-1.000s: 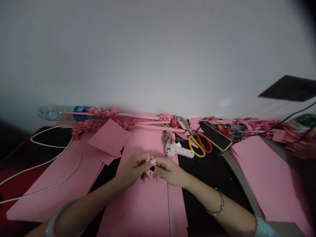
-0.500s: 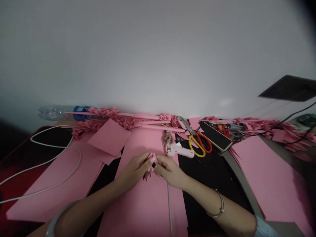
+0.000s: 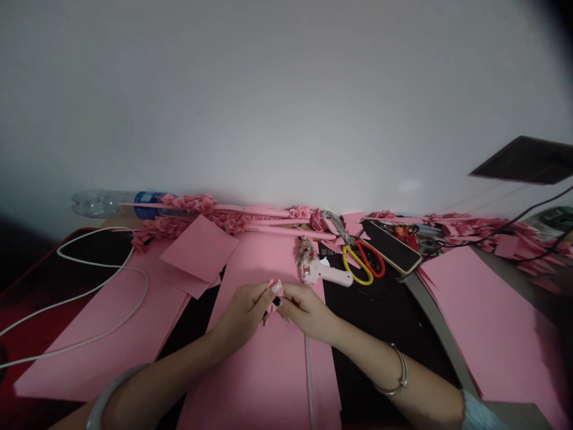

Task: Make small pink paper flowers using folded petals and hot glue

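Both hands meet over the long pink paper sheet (image 3: 250, 370) at the centre of the table. My left hand (image 3: 248, 304) pinches a small folded pink paper piece (image 3: 272, 304) from the left side. From the right, my right hand (image 3: 304, 307) grips the same piece, thumb against it. Fingers cover most of the piece, so its full shape is hidden. Just beyond my right hand lies a pale pink glue gun (image 3: 329, 275). A thin pale stick (image 3: 308, 382) rests on the sheet below my right hand.
Scissors (image 3: 358, 263) with yellow and red handles lie beside a phone (image 3: 396, 248). Pink paper squares (image 3: 199, 248) and a white cable (image 3: 102, 280) are at left. A paper stack (image 3: 496, 328) is at right. Folded pink flowers (image 3: 192, 203) and a plastic bottle (image 3: 102, 204) line the wall.
The fingers have shifted slightly around the folded piece, and less of it shows between them. Both hands keep their hold in nearly the same place.
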`<state>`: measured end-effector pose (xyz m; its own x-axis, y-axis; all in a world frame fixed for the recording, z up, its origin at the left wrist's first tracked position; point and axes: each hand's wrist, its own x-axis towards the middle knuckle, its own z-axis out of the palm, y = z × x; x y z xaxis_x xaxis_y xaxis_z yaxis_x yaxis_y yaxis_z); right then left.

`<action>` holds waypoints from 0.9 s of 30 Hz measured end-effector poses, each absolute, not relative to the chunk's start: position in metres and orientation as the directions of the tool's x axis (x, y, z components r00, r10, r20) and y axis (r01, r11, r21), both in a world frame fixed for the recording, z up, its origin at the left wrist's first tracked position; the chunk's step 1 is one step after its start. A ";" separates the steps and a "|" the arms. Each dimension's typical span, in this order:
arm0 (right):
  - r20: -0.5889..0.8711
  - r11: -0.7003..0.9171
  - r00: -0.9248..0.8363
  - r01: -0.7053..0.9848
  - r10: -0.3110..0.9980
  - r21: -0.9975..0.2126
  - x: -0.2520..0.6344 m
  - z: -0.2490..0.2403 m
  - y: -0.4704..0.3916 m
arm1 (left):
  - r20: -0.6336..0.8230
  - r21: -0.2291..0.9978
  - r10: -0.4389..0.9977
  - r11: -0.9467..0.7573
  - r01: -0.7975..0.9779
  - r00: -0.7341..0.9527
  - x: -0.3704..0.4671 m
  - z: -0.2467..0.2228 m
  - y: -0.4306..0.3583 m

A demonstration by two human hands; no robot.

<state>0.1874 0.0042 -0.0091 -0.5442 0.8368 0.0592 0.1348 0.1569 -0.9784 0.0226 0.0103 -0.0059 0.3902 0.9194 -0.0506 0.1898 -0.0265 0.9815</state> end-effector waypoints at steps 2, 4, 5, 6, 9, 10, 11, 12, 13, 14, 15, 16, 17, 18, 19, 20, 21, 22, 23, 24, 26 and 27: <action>0.085 0.193 -0.513 0.160 0.854 -0.968 0.186 -0.009 0.003 | -0.063 0.977 0.930 -0.017 0.214 0.362 0.023 -0.004 0.010; 0.119 0.225 -0.450 0.191 0.885 -0.955 0.184 -0.008 0.001 | -0.077 0.969 0.940 -0.009 0.248 0.332 0.024 -0.004 0.010; 0.133 0.236 -0.414 0.208 0.900 -0.949 0.184 -0.007 0.000 | -0.083 0.964 0.943 -0.006 0.267 0.322 0.024 -0.005 0.010; 0.147 0.246 -0.383 0.223 0.912 -0.943 0.183 -0.007 -0.001 | -0.087 0.959 0.944 -0.007 0.285 0.317 0.023 -0.005 0.010; 0.185 0.298 -0.370 0.277 0.911 -0.914 0.183 -0.005 -0.003 | -0.100 0.947 0.941 -0.009 0.320 0.323 0.024 -0.006 0.010; 0.202 0.325 -0.379 0.293 0.903 -0.899 0.183 -0.005 -0.003 | -0.107 0.945 0.940 -0.005 0.326 0.324 0.024 -0.006 0.010; 0.220 0.349 -0.386 0.305 0.896 -0.886 0.184 -0.005 -0.003 | -0.116 0.944 0.939 0.003 0.331 0.325 0.024 -0.006 0.010; 0.233 0.366 -0.390 0.315 0.891 -0.876 0.184 -0.004 -0.004 | -0.124 0.943 0.937 0.010 0.332 0.326 0.025 -0.005 0.010; 0.240 0.375 -0.387 0.326 0.890 -0.868 0.184 -0.004 -0.004 | -0.128 0.943 0.936 0.013 0.332 0.327 0.025 -0.005 0.009; 0.239 0.375 -0.378 0.340 0.894 -0.863 0.184 -0.004 -0.004 | -0.126 0.944 0.935 0.010 0.330 0.331 0.025 -0.004 0.009; 0.231 0.367 -0.370 0.359 0.900 -0.858 0.184 -0.004 -0.004 | -0.120 0.945 0.935 0.005 0.326 0.335 0.025 -0.004 0.009; 0.219 0.357 -0.359 0.381 0.907 -0.853 0.183 -0.004 -0.005 | -0.112 0.947 0.934 -0.003 0.322 0.339 0.026 -0.003 0.009; 0.210 0.348 -0.349 0.402 0.913 -0.847 0.183 -0.005 -0.005 | -0.103 0.948 0.932 -0.013 0.318 0.346 0.026 -0.003 0.008; 0.203 0.340 -0.339 0.420 0.919 -0.841 0.183 -0.005 -0.006 | -0.096 0.949 0.931 -0.021 0.314 0.353 0.025 -0.003 0.008; 0.196 0.333 -0.329 0.436 0.924 -0.836 0.183 -0.005 -0.007 | -0.095 0.951 0.928 -0.022 0.308 0.360 0.025 -0.002 0.008; 0.192 0.329 -0.324 0.449 0.926 -0.831 0.183 -0.005 -0.007 | -0.096 0.954 0.925 -0.019 0.298 0.367 0.025 -0.002 0.008; 0.189 0.328 -0.323 0.457 0.927 -0.826 0.183 -0.006 -0.007 | -0.100 0.958 0.922 -0.012 0.286 0.374 0.025 -0.002 0.008; 0.190 0.333 -0.328 0.465 0.925 -0.820 0.183 -0.006 -0.007 | -0.107 0.962 0.917 -0.003 0.274 0.385 0.025 -0.002 0.008; 0.195 0.345 -0.338 0.472 0.921 -0.811 0.184 -0.006 -0.007 | -0.114 0.964 0.911 0.005 0.265 0.397 0.025 -0.002 0.008; 0.204 0.361 -0.350 0.478 0.914 -0.800 0.184 -0.006 -0.007 | -0.118 0.965 0.906 0.008 0.260 0.408 0.025 -0.002 0.008; 0.227 0.399 -0.376 0.483 0.898 -0.779 0.184 -0.006 -0.005 | -0.113 0.965 0.899 -0.002 0.262 0.424 0.026 -0.001 0.008; 0.237 0.413 -0.386 0.480 0.892 -0.774 0.184 -0.006 -0.005 | -0.107 0.964 0.897 -0.011 0.265 0.429 0.026 -0.001 0.008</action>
